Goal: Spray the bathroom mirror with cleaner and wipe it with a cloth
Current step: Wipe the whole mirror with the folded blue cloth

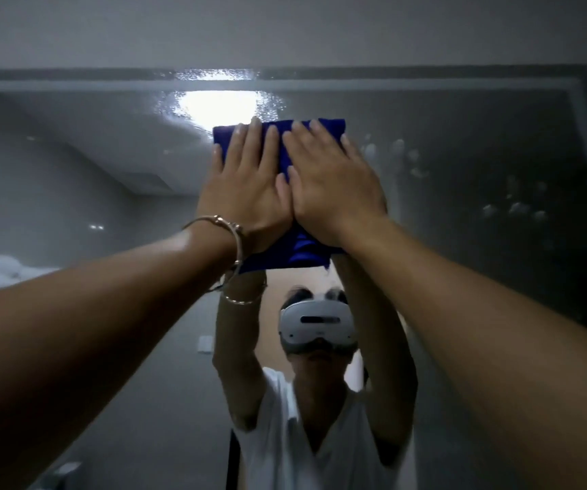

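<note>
While reaching overhead, the left hand (246,192) and right hand (334,185) press a blue cloth (304,251) flat against the mirror (462,129), near its top edge | fingers (249,143) straight and spread, curled round nothing | cloth looks soft, light, apt to bunch; best steadied under flat palms | wet spots (513,208) show on the mirror right of the hands.

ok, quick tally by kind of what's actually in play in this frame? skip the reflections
Blue cloth: 1
Mirror: 1
Hands: 2, left hand and right hand, both pressed flat on the cloth
Bangle: 1, on the left wrist
Total: 5
</note>
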A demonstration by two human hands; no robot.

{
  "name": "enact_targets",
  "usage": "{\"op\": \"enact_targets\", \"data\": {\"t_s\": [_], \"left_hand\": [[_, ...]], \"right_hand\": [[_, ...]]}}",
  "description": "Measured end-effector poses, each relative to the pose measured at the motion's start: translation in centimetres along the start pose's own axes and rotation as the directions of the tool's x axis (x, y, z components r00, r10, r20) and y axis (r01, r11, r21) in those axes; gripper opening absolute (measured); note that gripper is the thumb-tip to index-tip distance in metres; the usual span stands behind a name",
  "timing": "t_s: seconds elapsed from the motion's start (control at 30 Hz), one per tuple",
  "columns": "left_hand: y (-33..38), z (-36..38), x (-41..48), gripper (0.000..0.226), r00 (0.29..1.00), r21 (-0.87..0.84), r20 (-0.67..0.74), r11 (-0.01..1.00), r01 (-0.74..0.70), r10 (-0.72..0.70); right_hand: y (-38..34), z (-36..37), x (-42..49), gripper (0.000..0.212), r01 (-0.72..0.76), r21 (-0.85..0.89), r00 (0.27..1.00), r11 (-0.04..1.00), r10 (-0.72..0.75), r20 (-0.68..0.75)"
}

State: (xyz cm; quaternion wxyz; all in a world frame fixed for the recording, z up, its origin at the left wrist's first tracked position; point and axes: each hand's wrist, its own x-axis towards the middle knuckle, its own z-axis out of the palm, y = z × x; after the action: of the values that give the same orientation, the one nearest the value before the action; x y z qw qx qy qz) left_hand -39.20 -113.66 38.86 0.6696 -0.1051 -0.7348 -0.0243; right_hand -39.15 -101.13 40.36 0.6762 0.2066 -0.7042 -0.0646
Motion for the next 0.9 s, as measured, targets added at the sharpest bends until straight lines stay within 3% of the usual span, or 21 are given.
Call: {"op": "enact_targets", "data": {"t_s": [0.23, 0.57, 0.9], "left_hand": [[13.4, 2.2, 2.3, 0.061, 0.995, -0.031, -0.023, 0.995, -0.100, 0.099], [27.6, 4.4, 3.4, 0.062, 0.977, -0.025, -0.020, 0.977, -0.213, 0.212], [33.1, 5.7, -2.5, 0.061, 0.966, -0.029, -0.011, 0.965, -0.260, 0.259]], "right_hand": [[12.3, -3.3, -5.6, 0.056, -0.087, -0.025, 0.996, 0.996, 0.086, -0.015], [24.3, -6.5, -12.7, 0.050, -0.220, -0.014, 0.975, 0.976, 0.219, -0.030], [25.5, -7.7, -21.0, 0.048, -0.282, 0.084, 0.960, 0.956, 0.281, 0.018]]}}
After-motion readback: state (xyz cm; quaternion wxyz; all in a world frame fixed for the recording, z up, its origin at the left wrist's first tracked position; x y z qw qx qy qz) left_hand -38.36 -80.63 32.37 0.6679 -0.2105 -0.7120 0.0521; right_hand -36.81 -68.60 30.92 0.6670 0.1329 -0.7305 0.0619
